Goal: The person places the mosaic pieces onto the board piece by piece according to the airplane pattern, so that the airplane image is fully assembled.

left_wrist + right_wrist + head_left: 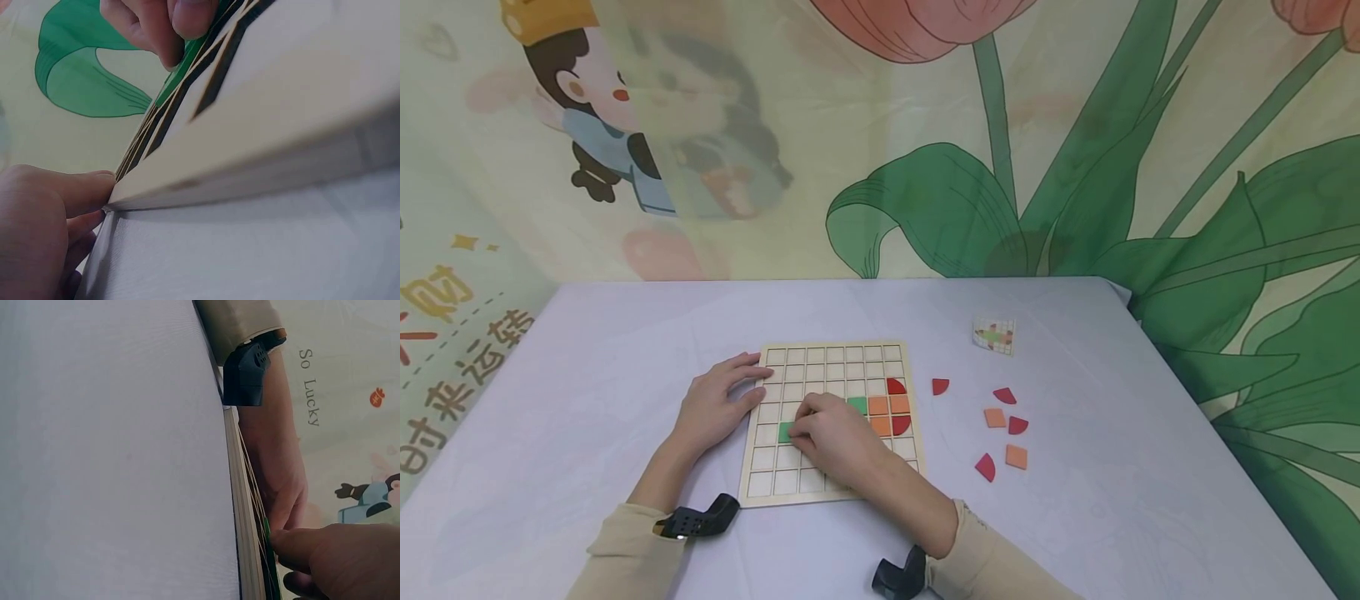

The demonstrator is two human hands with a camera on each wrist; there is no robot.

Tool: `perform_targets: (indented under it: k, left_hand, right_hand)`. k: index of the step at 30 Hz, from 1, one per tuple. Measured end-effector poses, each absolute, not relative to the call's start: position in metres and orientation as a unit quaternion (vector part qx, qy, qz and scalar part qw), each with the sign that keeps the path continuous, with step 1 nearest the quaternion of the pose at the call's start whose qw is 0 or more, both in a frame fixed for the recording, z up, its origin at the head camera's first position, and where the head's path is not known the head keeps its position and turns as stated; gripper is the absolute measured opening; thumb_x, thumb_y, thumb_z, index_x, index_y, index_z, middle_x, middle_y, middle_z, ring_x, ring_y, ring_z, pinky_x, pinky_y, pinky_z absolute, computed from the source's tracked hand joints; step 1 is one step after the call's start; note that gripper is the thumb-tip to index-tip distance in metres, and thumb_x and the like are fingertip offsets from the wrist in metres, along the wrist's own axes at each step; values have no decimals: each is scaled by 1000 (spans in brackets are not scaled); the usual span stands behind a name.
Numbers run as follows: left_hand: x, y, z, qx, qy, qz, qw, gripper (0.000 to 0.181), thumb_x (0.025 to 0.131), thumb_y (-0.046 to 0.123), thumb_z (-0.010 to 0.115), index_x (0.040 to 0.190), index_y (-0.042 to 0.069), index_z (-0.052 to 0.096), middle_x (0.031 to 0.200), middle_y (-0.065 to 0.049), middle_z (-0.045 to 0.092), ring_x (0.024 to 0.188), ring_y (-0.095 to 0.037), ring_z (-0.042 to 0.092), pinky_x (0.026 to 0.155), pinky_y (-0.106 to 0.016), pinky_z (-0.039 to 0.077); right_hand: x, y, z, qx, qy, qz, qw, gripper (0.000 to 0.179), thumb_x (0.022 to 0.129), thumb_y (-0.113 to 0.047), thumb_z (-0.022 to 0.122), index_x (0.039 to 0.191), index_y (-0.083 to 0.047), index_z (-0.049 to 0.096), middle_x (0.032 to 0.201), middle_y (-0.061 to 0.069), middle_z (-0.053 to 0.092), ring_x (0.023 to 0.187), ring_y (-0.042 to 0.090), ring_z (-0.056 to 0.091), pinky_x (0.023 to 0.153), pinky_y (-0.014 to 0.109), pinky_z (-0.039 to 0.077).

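A square wooden grid board (835,343) lies on the table, with several coloured tiles in its cells. My left hand (713,407) rests at the board's left edge, its fingertips on the frame; in the left wrist view the left thumb (81,190) touches the board's corner. Over the board's lower left part, my right hand (842,442) pinches a green square tile (784,432) low at its cell. The right fingers hide part of that tile. Another green tile (857,406), orange squares (877,406) and red quarter-circles (897,387) sit in cells to the right.
Right of the board lie loose red quarter-circle tiles (986,467) and orange square tiles (1017,457). A small pattern card (994,336) lies farther back. The white-covered table (1075,517) meets a printed backdrop (760,242) at its far edge.
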State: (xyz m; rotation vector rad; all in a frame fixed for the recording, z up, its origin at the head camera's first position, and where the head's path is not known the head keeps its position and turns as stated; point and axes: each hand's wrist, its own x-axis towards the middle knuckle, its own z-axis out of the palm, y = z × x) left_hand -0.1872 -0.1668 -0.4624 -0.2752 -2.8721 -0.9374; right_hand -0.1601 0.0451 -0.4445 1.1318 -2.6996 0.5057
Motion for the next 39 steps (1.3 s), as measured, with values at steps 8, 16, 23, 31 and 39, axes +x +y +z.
perform_targets:
  k: [8,16,23,31,39]
  left_hand:
    - [-187,-166,-461,-86,-945,-310,49,31,89,18,60,119,11,65,143,-13,48,135,-37,38,108,-62,22]
    - [-187,-166,-463,-78,-946,-312,46,32,89,18,60,120,11,64,144,-13,47,137,-37,36,109,-61,21]
    - [-187,-165,-464,-74,-947,-310,43,32,89,18,60,120,11,64,144,-13,46,137,-37,35,109,-61,21]
    - [-187,-167,-464,-78,-946,-312,48,31,89,18,60,119,11,65,143,-13,47,137,-37,36,109,-62,22]
    - [-188,-168,-465,-83,-945,-313,50,32,89,19,60,119,11,65,143,-13,47,136,-37,36,108,-61,22]
  right_hand:
    - [-162,49,-437,367,-911,165,86,10,88,-23,67,90,-23,77,91,-11,62,86,5,57,74,12,48]
    - [-191,87,-412,243,-945,204,82,18,89,-23,66,105,-19,73,102,-3,64,98,14,60,81,26,54]
    - [-217,144,-402,98,-983,157,-18,42,92,-24,62,130,-10,58,128,12,56,119,27,53,99,40,49]
    - [-226,174,-412,79,-989,74,-105,44,93,-21,61,132,-3,55,139,17,49,130,34,46,103,45,45]
    - [-227,177,-416,68,-991,79,-87,35,86,-20,70,117,-5,66,127,15,57,115,28,56,96,40,51]
